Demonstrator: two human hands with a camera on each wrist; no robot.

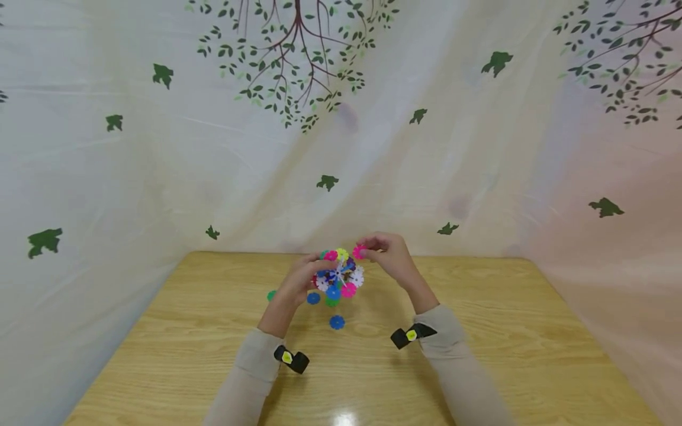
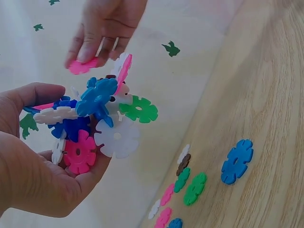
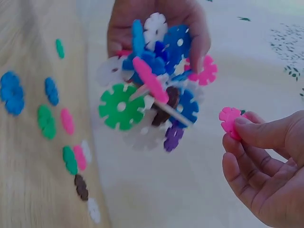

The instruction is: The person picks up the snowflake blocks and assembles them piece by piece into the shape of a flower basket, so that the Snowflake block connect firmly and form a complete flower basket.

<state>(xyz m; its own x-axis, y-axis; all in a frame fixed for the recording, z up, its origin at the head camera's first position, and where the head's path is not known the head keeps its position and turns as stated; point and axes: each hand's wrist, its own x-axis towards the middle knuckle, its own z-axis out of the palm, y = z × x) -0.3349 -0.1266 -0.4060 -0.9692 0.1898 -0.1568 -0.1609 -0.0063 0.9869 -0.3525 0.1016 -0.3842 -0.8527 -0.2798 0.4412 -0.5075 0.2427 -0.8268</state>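
Note:
Several notched flower-shaped plastic discs are slotted together into a colourful cluster point(image 2: 96, 98) of blue, white, pink, green, brown and purple pieces. My left hand point(image 1: 297, 281) holds this cluster above the table, its thumb and fingers around one side. To its right, my right hand point(image 1: 393, 260) pinches a single pink disc point(image 3: 230, 122) between thumb and fingertips. That disc is apart from the cluster in the right wrist view. Part of the cluster is hidden by the left hand's fingers in the head view.
Loose discs lie on the wooden table point(image 1: 213, 337), among them a blue disc point(image 1: 337, 322) nearest the person and a green disc point(image 2: 195, 189). More pink, white and brown ones lie beyond. Behind the table hangs a pale curtain point(image 1: 256, 177) printed with leaves and birds.

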